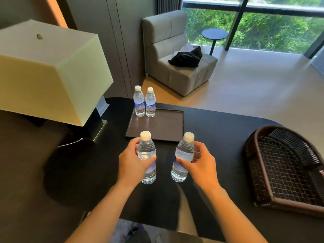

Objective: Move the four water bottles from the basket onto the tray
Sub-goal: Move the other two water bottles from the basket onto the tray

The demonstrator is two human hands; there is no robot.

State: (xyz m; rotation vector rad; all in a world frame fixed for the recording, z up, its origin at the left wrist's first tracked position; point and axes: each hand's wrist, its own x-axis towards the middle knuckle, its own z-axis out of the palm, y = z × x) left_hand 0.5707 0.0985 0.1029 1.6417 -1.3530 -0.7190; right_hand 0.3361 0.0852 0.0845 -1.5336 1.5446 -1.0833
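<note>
Two clear water bottles with white caps stand side by side at the far left corner of the dark brown tray: one on the left, one on the right. My left hand grips a third bottle upright above the black table, just in front of the tray. My right hand grips a fourth bottle, slightly tilted, beside it. The dark woven basket at the right holds no bottles that I can see.
A large cream lamp stands at the table's left, its base next to the tray. Beyond the black table are a grey armchair with a black bag, a small round side table and a window.
</note>
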